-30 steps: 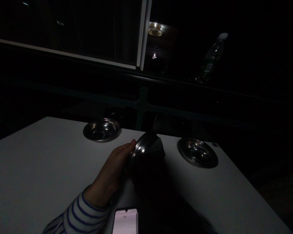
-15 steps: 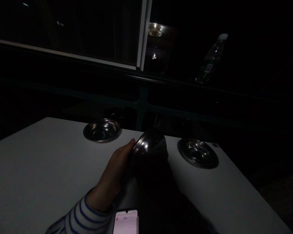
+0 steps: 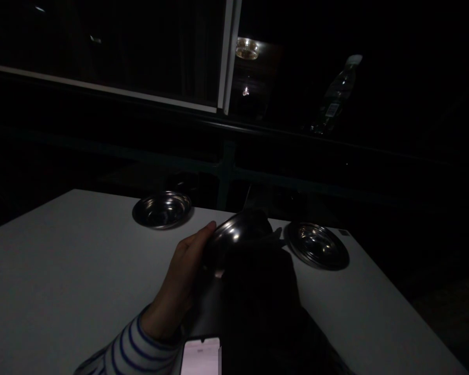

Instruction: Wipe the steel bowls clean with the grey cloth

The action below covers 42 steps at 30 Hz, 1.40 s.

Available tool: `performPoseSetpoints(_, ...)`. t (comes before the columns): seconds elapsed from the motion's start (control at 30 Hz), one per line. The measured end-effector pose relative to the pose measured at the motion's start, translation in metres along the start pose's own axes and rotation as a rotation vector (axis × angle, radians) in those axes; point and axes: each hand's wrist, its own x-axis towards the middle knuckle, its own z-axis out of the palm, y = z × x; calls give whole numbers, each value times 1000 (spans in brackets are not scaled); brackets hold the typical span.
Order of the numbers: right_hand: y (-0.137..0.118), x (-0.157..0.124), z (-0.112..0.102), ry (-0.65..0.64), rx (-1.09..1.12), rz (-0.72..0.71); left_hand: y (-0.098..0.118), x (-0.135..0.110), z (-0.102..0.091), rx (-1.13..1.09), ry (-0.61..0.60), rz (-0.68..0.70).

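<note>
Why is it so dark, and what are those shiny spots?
Head view: the room is very dim, and only the white table catches much light. Head view: small glints sit on the tilted metal bowl in the left hand, and on the left bowl and right bowl. Head view: the phone screen glows, and the dark shape is too black to make out.

We record a dark room: white table (image 3: pixel 62 271) in front, white window frame (image 3: pixel 227 57) behind, lit lamp (image 3: pixel 247 48) beyond, bottle (image 3: pixel 336 96) on the ledge (image 3: pixel 281 133).
</note>
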Motion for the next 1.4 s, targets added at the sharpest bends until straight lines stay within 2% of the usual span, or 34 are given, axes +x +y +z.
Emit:
performPoseSetpoints(0.13, -1, 3, -14, 43, 12, 12, -1, 1, 1, 9, 25, 13)
performPoseSetpoints(0.3, -13, 4, -13, 128, 20, 20, -2, 0, -1, 54, 42, 44)
performPoseSetpoints(0.5, 1, 6, -33, 270, -23, 80, 0, -3, 2, 127, 39, 61)
performPoseSetpoints(0.73, -17, 6, -25, 164, -56, -63, -4, -5, 7, 170, 68, 80)
performPoseSetpoints(0.93, -2, 8, -34, 235, -94, 77, -4, -5, 7, 212, 20, 21)
performPoseSetpoints(1.13, -10, 5, -27, 195, -67, -51, -8, -3, 6, 228, 28, 35)
performPoseSetpoints(1.3, 2, 7, -35, 175, -51, 119, -7, -5, 7, 239, -24, 34)
performPoseSetpoints(1.4, -3, 9, -30, 171, -57, 88, -9, -4, 6, 246, -15, 35)
